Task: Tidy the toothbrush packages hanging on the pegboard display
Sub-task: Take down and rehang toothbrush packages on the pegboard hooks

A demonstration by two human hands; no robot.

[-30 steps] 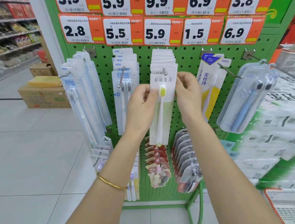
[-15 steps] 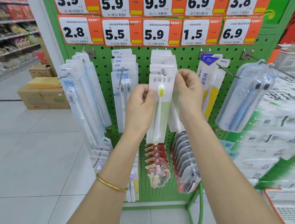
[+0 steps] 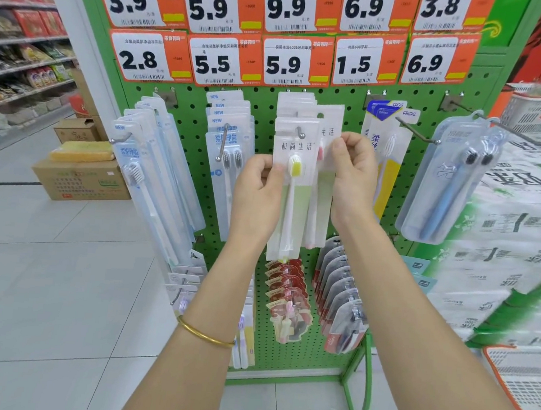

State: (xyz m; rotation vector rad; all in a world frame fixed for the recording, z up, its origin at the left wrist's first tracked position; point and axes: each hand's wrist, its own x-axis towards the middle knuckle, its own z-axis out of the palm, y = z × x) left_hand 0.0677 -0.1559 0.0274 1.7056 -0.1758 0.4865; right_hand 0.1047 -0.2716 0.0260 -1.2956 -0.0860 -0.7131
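Right hand [image 3: 353, 179] on half-hidden rear package [image 3: 323, 193]

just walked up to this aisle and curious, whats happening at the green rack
A person is tidying toothbrush packs on the green perforated pegboard display. Their left hand pinches the left edge of the front white-and-green card package with the yellow-headed brush, which hangs on the centre metal hook. Their right hand grips a matching card package with a pink brush, held off to the right and partly behind the front one, apparently off the hook.
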